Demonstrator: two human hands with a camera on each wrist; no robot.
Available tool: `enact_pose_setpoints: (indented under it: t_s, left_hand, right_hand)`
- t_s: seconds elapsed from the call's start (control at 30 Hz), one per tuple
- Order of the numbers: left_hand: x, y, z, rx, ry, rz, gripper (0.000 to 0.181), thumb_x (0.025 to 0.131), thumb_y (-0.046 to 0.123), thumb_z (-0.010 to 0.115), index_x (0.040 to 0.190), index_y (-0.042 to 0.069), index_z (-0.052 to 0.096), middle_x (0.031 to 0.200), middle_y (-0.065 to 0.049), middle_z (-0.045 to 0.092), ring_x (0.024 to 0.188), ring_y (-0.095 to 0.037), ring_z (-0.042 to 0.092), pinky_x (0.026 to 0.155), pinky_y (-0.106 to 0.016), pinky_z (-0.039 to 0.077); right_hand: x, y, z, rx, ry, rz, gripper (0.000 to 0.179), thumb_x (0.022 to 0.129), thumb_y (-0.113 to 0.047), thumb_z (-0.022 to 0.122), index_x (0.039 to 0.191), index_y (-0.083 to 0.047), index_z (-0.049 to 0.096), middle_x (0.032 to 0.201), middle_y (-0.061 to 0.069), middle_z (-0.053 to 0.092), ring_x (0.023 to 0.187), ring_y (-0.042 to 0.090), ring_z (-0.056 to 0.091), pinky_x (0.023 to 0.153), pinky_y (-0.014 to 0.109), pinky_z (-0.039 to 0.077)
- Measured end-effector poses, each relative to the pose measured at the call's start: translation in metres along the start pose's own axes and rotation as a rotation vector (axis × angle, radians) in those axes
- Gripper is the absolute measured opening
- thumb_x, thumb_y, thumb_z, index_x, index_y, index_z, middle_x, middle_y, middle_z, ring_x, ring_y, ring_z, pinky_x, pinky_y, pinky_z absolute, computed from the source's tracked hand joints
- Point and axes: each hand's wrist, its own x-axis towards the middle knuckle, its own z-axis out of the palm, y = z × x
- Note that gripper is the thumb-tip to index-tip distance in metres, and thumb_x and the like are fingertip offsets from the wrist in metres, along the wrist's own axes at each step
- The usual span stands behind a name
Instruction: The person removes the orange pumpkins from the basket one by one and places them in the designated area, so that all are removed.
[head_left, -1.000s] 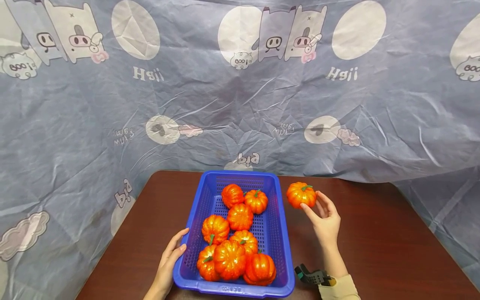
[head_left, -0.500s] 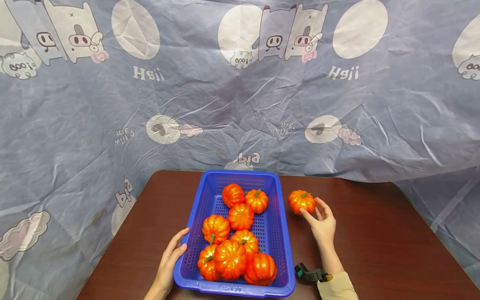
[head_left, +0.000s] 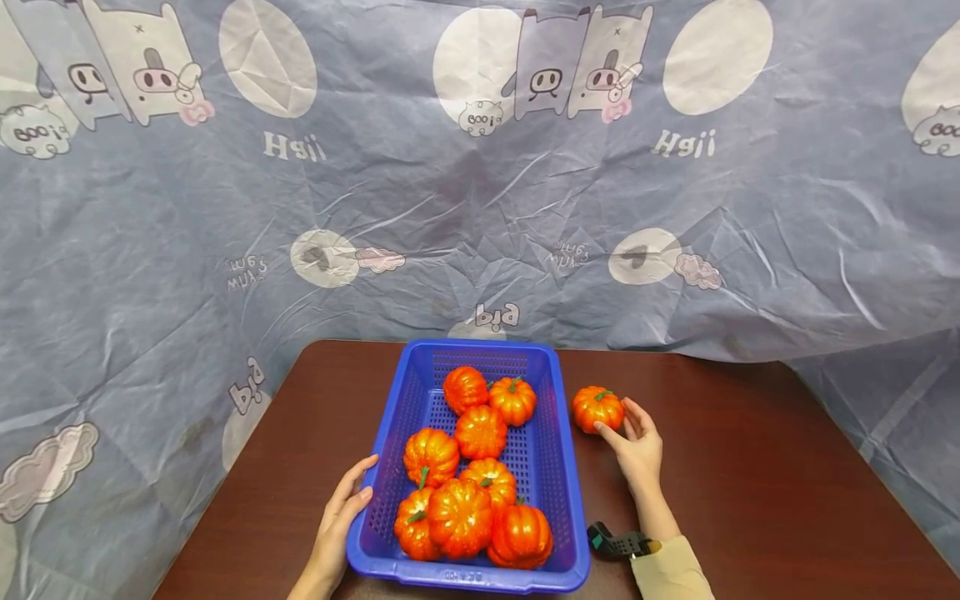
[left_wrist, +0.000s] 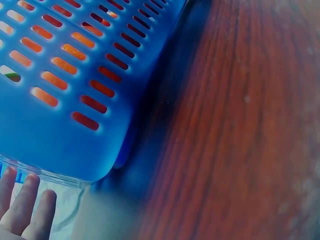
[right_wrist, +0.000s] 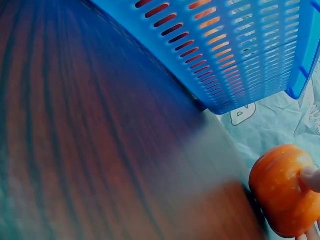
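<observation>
In the right grip [head_left: 641,454], pinched between thumb and fingers: an orange pumpkin [head_left: 596,404], just beside the blue basket [head_left: 570,467] at 2 o'clock; contact with the bench [head_left: 757,475] not discernible. At 8 o'clock, by the rim, the left grip [head_left: 333,525], spread. Inside, eight further pumpkins [head_left: 461,517], four crowded toward 6 o'clock. At 12 o'clock, patterned cloth [head_left: 472,192].

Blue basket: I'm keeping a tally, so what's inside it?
Eight orange pumpkins are visible inside the blue basket. The near ones crowd together, some partly covering others; whatever lies beneath them cannot be seen.
</observation>
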Motion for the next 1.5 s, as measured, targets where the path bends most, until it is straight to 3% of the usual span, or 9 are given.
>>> enact_pose_setpoints:
  t_s: [0.2, 0.4, 0.63, 1.0, 1.13, 1.27, 1.5]
  left_hand:
    - [0.0, 0.0, 0.0, 0.001, 0.005, 0.018, 0.041, 0.098, 0.011, 0.038, 0.138, 0.0, 0.038, 0.146, -0.011, 0.031, 0.129, 0.0, 0.032, 0.097, -0.015, 0.032]
    - [0.0, 0.0, 0.0, -0.012, 0.001, 0.027, 0.042, 0.098, 0.01, 0.038, 0.138, -0.001, 0.038, 0.143, -0.004, 0.035, 0.126, -0.005, 0.039, 0.095, -0.019, 0.038]
    - [-0.001, -0.002, -0.001, -0.04, -0.005, 0.029, 0.042, 0.098, 0.01, 0.037, 0.138, -0.002, 0.037, 0.143, -0.002, 0.036, 0.123, -0.007, 0.042, 0.093, -0.021, 0.041]
    - [-0.001, -0.003, 0.0, -0.028, -0.003, 0.039, 0.042, 0.098, 0.01, 0.038, 0.138, -0.002, 0.037, 0.145, -0.001, 0.034, 0.13, -0.001, 0.032, 0.098, -0.016, 0.032]
    - [0.0, -0.003, 0.0, -0.019, 0.0, 0.035, 0.042, 0.098, 0.011, 0.038, 0.138, -0.002, 0.037, 0.145, -0.002, 0.034, 0.13, 0.0, 0.03, 0.098, -0.015, 0.031]
    - [-0.001, -0.002, 0.0, -0.013, 0.001, 0.029, 0.042, 0.098, 0.011, 0.038, 0.138, -0.001, 0.037, 0.146, -0.005, 0.032, 0.131, 0.001, 0.028, 0.099, -0.014, 0.029]
    - [0.0, -0.002, 0.0, 0.0, 0.006, 0.018, 0.042, 0.098, 0.012, 0.038, 0.138, 0.0, 0.037, 0.147, -0.007, 0.03, 0.132, 0.003, 0.026, 0.099, -0.013, 0.026]
  right_hand:
    - [0.003, 0.002, 0.001, -0.029, -0.001, 0.075, 0.071, 0.072, 0.003, 0.077, 0.134, 0.005, 0.044, 0.137, 0.019, 0.044, 0.127, 0.032, 0.041, 0.101, 0.029, 0.035]
    - [0.006, 0.006, 0.003, -0.04, 0.016, 0.068, 0.07, 0.072, 0.004, 0.077, 0.134, 0.006, 0.045, 0.136, 0.018, 0.045, 0.126, 0.031, 0.042, 0.101, 0.038, 0.035]
    - [0.005, 0.005, 0.004, -0.049, 0.025, 0.067, 0.071, 0.073, 0.001, 0.078, 0.134, 0.006, 0.044, 0.136, 0.019, 0.045, 0.126, 0.032, 0.042, 0.101, 0.039, 0.035]
    - [0.005, -0.017, 0.0, -0.02, 0.11, 0.079, 0.068, 0.074, -0.007, 0.079, 0.134, 0.003, 0.046, 0.134, 0.021, 0.046, 0.124, 0.031, 0.045, 0.1, 0.036, 0.038]
    - [0.006, -0.027, 0.002, 0.005, 0.108, 0.077, 0.066, 0.076, -0.009, 0.078, 0.134, -0.001, 0.047, 0.129, 0.014, 0.049, 0.121, 0.027, 0.048, 0.099, 0.035, 0.039]
    - [0.006, -0.04, 0.006, 0.065, 0.105, 0.066, 0.061, 0.077, -0.005, 0.076, 0.132, -0.001, 0.049, 0.121, 0.004, 0.053, 0.113, 0.018, 0.053, 0.092, 0.023, 0.043]
    - [0.012, -0.069, 0.018, 0.145, 0.051, 0.051, 0.054, 0.077, -0.004, 0.076, 0.126, -0.002, 0.054, 0.113, 0.002, 0.058, 0.104, 0.013, 0.058, 0.083, 0.015, 0.046]
